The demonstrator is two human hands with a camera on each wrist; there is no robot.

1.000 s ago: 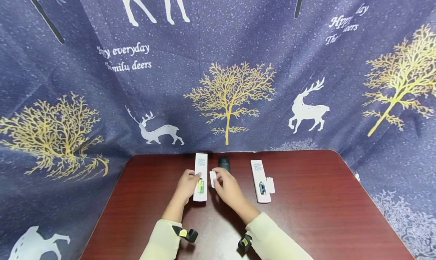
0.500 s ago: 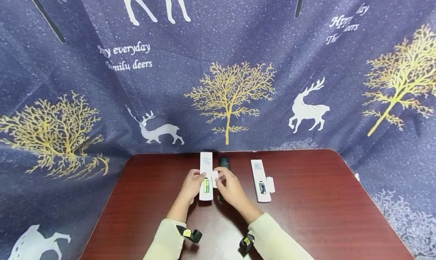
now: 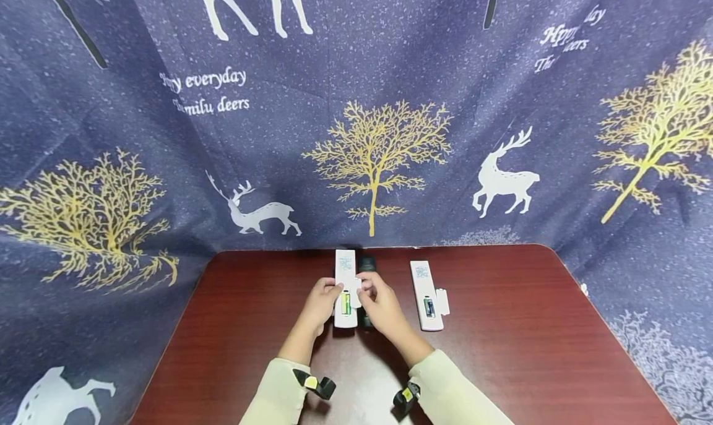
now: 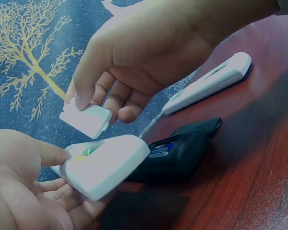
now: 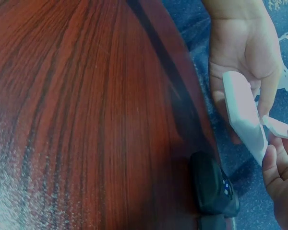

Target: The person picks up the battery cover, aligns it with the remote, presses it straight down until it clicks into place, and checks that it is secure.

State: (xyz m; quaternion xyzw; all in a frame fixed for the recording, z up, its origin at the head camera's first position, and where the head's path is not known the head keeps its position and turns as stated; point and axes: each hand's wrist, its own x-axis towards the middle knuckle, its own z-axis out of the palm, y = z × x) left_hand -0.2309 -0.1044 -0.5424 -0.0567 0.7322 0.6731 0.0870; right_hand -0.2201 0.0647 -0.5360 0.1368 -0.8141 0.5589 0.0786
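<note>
White remote [image 3: 345,275]: back facing up, raised over the table [image 3: 267,301] beside the black remote [image 3: 367,264]; compartment uncovered, a green-and-yellow battery [image 3: 346,303] inside.
Left hand [image 3: 320,304]: holds this remote, thumb on the upper face, fingers beneath.
Right hand [image 3: 381,306]: pinches the small white cover [image 4: 89,120] narrowly, between thumb and fingertips.
Second white remote [image 3: 423,283]: on the table at right, its own loose cover [image 3: 442,302] beside it.
Risk, cover: a thin piece in a narrow pinch—a slip of the thumb could drop it onto the black remote.
Risk, battery: a sharper tilt of the left hand might unseat it, since nothing covers it.
Left wrist view: a gap between cover and remote, which the head view seems to overlap; also blue inside the black remote's compartment.
Right wrist view: the remote's slanted underside, hidden from above; its battery is not visible here.
</note>
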